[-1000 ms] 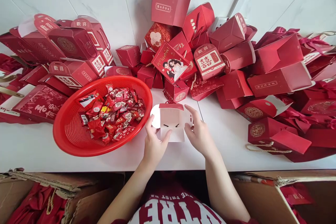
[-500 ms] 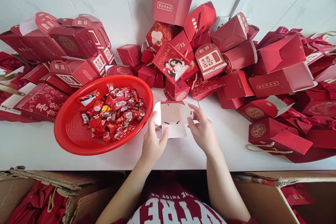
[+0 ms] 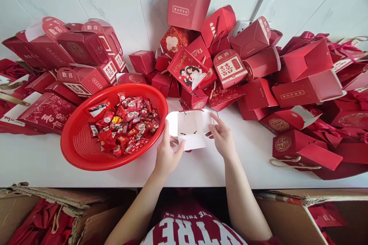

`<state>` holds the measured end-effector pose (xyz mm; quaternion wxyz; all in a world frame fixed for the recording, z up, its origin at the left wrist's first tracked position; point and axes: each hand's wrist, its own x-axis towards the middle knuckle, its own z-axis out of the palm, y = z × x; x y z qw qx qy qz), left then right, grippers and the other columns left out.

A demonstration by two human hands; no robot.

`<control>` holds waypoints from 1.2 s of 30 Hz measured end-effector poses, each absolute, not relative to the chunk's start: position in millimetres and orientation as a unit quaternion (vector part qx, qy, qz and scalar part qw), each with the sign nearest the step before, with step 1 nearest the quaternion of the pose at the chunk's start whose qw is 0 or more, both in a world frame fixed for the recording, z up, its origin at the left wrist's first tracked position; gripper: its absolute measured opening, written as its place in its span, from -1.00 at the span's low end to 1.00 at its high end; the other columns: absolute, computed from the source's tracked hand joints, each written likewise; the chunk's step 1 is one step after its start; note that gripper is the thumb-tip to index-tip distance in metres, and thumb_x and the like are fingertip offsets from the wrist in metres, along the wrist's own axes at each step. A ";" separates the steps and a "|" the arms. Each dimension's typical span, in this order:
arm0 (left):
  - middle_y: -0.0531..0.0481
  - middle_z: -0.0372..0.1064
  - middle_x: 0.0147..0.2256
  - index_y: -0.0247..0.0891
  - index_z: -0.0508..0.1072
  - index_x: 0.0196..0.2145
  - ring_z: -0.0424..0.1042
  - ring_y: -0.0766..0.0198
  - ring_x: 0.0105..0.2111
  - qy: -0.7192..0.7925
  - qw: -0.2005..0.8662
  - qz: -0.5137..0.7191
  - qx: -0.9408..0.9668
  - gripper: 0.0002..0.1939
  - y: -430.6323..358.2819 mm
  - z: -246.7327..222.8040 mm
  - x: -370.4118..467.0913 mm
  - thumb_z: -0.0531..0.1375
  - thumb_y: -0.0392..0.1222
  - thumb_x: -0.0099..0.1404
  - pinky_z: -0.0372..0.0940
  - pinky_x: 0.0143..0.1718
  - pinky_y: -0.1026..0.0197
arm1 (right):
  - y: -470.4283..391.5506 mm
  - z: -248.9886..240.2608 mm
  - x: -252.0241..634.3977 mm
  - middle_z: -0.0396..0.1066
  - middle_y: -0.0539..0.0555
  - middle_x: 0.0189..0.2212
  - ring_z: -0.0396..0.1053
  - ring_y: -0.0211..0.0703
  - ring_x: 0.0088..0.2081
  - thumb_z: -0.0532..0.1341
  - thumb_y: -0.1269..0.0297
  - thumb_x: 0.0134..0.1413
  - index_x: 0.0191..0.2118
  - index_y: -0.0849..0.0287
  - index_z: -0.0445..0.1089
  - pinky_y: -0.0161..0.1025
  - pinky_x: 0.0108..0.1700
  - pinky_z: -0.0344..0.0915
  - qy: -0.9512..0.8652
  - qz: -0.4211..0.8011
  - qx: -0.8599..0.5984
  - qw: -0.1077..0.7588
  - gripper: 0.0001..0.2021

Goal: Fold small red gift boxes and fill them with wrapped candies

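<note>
Between my two hands is a small gift box (image 3: pixel 187 123) with its top open, its white inside and spread flaps facing up. My left hand (image 3: pixel 167 154) grips the left flap and near side, thumb along the front flap. On the other side, my right hand (image 3: pixel 222 137) pinches the right flap between thumb and fingers. Bits of red show under the front flap. Just left of my left hand stands a red plastic basket (image 3: pixel 75 149) with wrapped candies (image 3: pixel 129 122) in it.
Red gift boxes (image 3: pixel 231 67) are heaped along the tiled wall, with more stacks at left (image 3: pixel 83 46) and right (image 3: pixel 304 88). A twisted cord handle (image 3: pixel 293 164) lies on the white table (image 3: pixel 126 178). Cardboard cartons (image 3: pixel 94 222) with red things inside stand below the table edge.
The box's side flaps are spread wider. My right hand has closed on the right flap, its fingers now curled under it. The view has shifted slightly.
</note>
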<state>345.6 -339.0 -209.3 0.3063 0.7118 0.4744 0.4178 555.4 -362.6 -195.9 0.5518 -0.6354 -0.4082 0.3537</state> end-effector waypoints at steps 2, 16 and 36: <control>0.03 0.46 -0.36 -0.21 -0.04 0.41 0.45 0.27 -0.36 0.479 0.319 0.425 0.699 -0.15 -338.5 -206.6 346.7 0.27 -0.13 0.30 0.41 -0.25 0.20 | -361.1 -197.2 555.5 0.33 -0.08 -0.51 0.43 -0.19 -0.42 0.21 0.05 0.20 0.30 0.13 0.27 -0.12 -0.21 0.45 -0.391 0.356 -0.623 0.576 -0.41; -0.12 0.45 -0.23 -0.27 -0.02 0.42 0.47 0.16 -0.22 0.543 0.400 0.321 0.665 -0.30 -337.2 -204.0 354.1 -0.03 0.13 0.48 0.34 -0.18 0.16 | -369.4 -208.8 564.2 0.39 -0.03 -0.52 0.37 -0.21 -0.47 0.22 -0.07 0.18 0.21 0.18 0.41 -0.16 -0.29 0.37 -0.355 0.381 -0.651 0.553 -0.42; 0.04 0.46 -0.41 -0.17 0.54 0.04 0.33 0.41 -0.52 0.425 0.271 0.352 0.789 -0.65 -349.5 -112.9 307.5 0.11 -0.02 0.43 0.28 -0.42 0.35 | -383.1 -224.0 545.1 0.32 -0.07 -0.57 0.26 -0.25 -0.55 0.14 -0.05 0.27 0.11 0.18 0.38 -0.27 -0.42 0.29 -0.344 0.237 -0.611 0.673 -0.53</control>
